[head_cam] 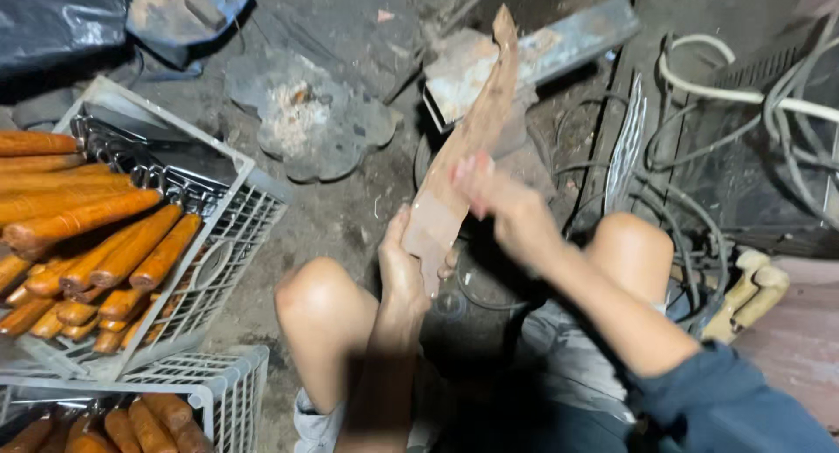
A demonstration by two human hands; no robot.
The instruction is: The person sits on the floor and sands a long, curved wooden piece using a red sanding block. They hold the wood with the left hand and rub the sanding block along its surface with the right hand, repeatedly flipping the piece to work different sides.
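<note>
Head view: both hands, left hand (404, 265) and right hand (491, 191), grip a long rusty blade (472, 138).

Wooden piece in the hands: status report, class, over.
Left hand grips wooden piece at its lower end. Right hand on its middle, blurred. Crates of wooden handles to the left, apart.

The right hand (489, 191) is motion-blurred, and the lower crate (223, 392) is cut off by the bottom edge.

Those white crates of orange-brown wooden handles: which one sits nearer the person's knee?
The lower crate, at the bottom-left corner, is nearer the bare knee. The upper crate is tilted, farther up the floor, and shows far more handles.
</note>
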